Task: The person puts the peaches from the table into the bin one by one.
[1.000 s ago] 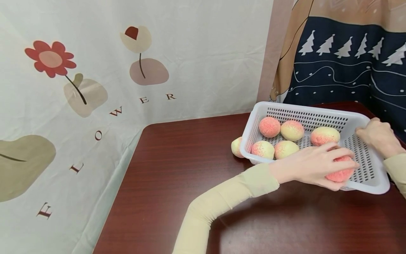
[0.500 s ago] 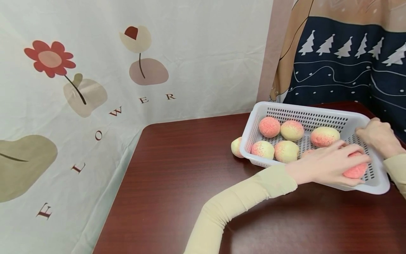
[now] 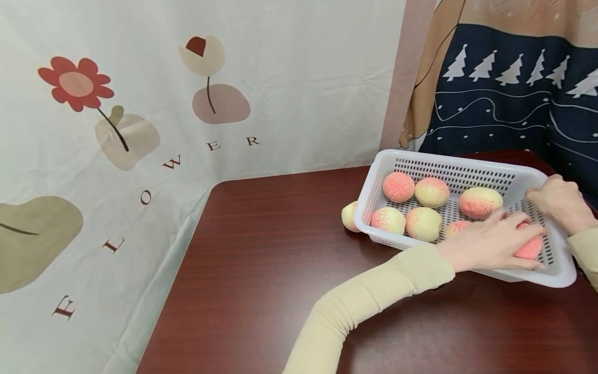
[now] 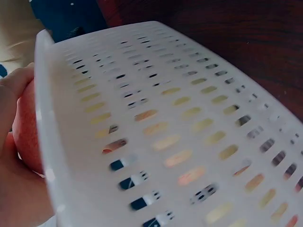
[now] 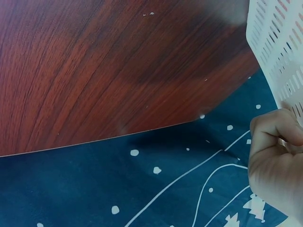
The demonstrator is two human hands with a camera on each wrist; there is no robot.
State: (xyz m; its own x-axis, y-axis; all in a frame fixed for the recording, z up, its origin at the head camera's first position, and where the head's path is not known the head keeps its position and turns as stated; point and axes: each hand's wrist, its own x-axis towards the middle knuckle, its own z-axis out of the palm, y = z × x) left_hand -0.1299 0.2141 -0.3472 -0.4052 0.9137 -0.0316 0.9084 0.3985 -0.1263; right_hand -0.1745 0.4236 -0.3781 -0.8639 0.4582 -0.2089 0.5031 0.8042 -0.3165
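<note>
My left hand (image 3: 497, 241) holds a pink-red peach (image 3: 530, 246) inside the near right part of a white perforated plastic basket (image 3: 448, 160). In the left wrist view, its fingers curve round the peach (image 4: 27, 130) beyond the basket wall (image 4: 80, 165). At the basket's right end, my right hand (image 3: 558, 203) grips the rim. The right wrist view has that hand (image 5: 274, 163) with curled fingers at the basket edge (image 5: 265, 71). Several yellow-and-pink peaches lie in the basket, among them one (image 3: 480, 202) behind my left hand. Another (image 3: 457, 228) is partly covered by it.
One more peach (image 3: 349, 216) sits on the dark red-brown table (image 3: 261, 259), just outside the basket's left end. A pale printed cloth (image 3: 299, 104) hangs along the far and left table edges. Dark blue tree-patterned fabric (image 3: 495, 109) hangs behind the basket.
My left hand has moved right with the peach, towards the basket's right end, uncovering part of another peach. My right hand stays on the rim, and the basket has hardly moved.
</note>
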